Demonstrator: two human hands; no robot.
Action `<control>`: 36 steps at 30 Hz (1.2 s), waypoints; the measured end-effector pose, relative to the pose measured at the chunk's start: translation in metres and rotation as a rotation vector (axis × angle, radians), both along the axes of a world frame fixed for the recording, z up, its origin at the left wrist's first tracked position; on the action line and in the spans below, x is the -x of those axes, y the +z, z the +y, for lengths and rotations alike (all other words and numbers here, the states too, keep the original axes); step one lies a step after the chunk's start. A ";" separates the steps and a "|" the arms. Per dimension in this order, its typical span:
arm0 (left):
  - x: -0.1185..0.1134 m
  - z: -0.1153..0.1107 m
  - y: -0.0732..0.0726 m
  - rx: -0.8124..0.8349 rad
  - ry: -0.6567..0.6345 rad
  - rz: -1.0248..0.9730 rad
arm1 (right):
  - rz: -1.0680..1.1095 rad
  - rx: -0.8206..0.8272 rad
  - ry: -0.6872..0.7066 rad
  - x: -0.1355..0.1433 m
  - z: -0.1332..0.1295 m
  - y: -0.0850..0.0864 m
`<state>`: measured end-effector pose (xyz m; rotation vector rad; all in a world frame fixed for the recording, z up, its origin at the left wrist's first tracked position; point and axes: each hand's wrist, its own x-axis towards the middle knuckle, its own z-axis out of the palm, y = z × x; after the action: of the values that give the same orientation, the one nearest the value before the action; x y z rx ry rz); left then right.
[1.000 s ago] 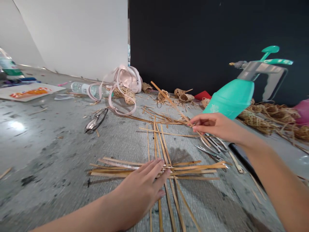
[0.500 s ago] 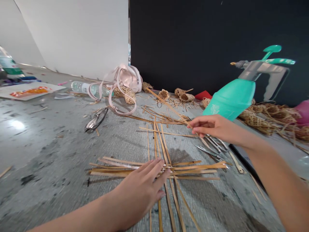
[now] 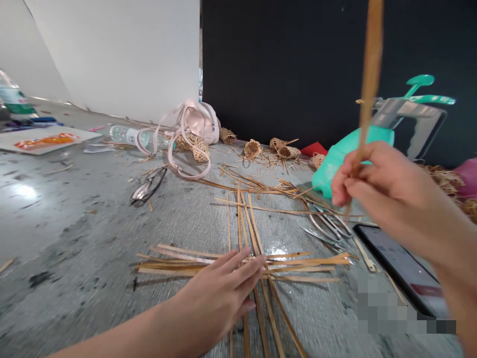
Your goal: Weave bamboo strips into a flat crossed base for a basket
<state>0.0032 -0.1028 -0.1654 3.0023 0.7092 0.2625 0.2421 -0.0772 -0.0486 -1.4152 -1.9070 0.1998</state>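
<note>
Several thin strips [image 3: 309,261] cross one another on the grey table, some lying left to right and others running away from me. My left hand [image 3: 223,293] lies with its fingers spread over their crossing, which it partly hides. Raised at the right, my right hand [image 3: 376,184] pinches a single strip [image 3: 370,64] that stands almost upright, its top cut off by the frame edge. Beyond the crossing, more loose strips [image 3: 261,189] lie on the table.
Near my right forearm are scissors [image 3: 328,223] and a phone [image 3: 398,268]. A green spray bottle [image 3: 335,159] stands behind my right hand. Farther back are small woven baskets [image 3: 252,148], a pink bag [image 3: 201,122], a clear bottle [image 3: 128,135] and glasses [image 3: 148,188].
My right hand has moved right and up, and its strip has swung from slanting over the table to nearly upright. The phone is more exposed. My left hand has stayed on the crossing.
</note>
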 end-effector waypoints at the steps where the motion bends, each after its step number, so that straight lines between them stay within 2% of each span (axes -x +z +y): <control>1: 0.000 0.000 0.000 0.015 -0.011 0.005 | -0.011 0.017 0.022 0.005 -0.010 0.000; 4: 0.000 0.001 0.001 0.028 -0.027 0.009 | -0.115 0.113 0.089 0.014 -0.037 -0.014; 7: -0.002 0.003 0.007 0.033 -0.041 0.000 | -0.186 0.275 0.118 0.009 -0.047 -0.042; 9: -0.003 0.004 0.013 0.050 -0.059 0.003 | -0.242 0.372 0.068 0.000 -0.045 -0.063; 12: -0.005 0.004 0.019 0.038 -0.067 0.007 | -0.326 0.398 0.045 -0.010 -0.036 -0.089; 16: -0.006 0.002 0.015 -0.040 -0.059 0.017 | -0.326 0.418 0.128 -0.014 -0.026 -0.105; 20: -0.006 0.000 0.010 -0.076 -0.048 0.018 | -0.272 0.421 0.099 -0.016 -0.021 -0.100; 25: -0.005 0.001 0.009 -0.028 -0.051 0.007 | -0.184 0.347 0.068 -0.034 -0.004 -0.078; 30: -0.004 0.001 0.006 0.017 -0.048 0.011 | -0.195 0.239 0.059 -0.051 0.039 -0.064; 33: -0.003 0.000 0.006 0.034 -0.056 -0.001 | -0.262 0.187 0.040 -0.058 0.068 -0.063; 36: -0.004 0.000 0.008 0.047 -0.045 0.000 | -0.358 0.147 -0.011 -0.065 0.086 -0.063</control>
<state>0.0069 -0.1029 -0.1571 2.9695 0.6374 0.2410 0.3074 0.0090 -0.1120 -1.6469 -2.2097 0.0860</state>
